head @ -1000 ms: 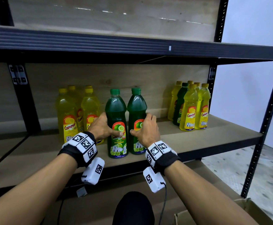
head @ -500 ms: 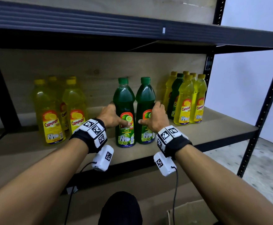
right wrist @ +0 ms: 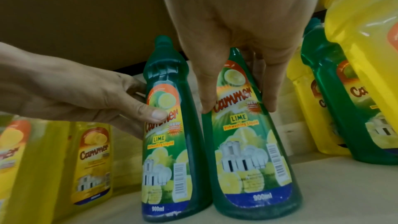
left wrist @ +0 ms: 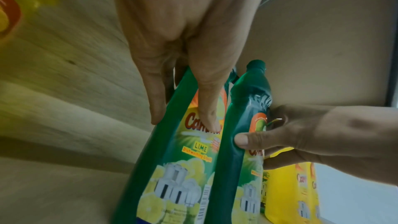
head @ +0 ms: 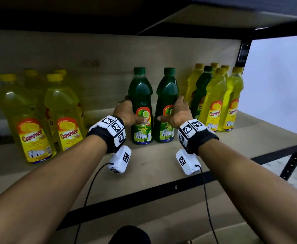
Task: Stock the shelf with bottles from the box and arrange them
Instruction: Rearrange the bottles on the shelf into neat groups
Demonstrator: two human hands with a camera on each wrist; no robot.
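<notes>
Two green lime dishwashing bottles stand upright side by side on the wooden shelf board (head: pixel 153 164). My left hand (head: pixel 131 112) grips the left green bottle (head: pixel 140 92) at label height, thumb on the front and fingers round its far side. My right hand (head: pixel 178 112) grips the right green bottle (head: pixel 168 92) in the same way. The left wrist view shows my left thumb lying on the label of the left green bottle (left wrist: pixel 172 168). In the right wrist view, thumb and fingers flank the right green bottle (right wrist: pixel 247 159), whose base is on the board.
A group of yellow bottles (head: pixel 35 129) stands at the left. Several yellow bottles (head: pixel 214 106) and one green bottle (head: pixel 202 88) stand at the right, close to my right hand. The black shelf post (head: pixel 243 51) is behind them. The upper shelf hangs overhead.
Both green bottles have slid rightward and deeper on the shelf, away from the left yellow group and toward the right one. Both hands kept their hold. My head moved closer.
</notes>
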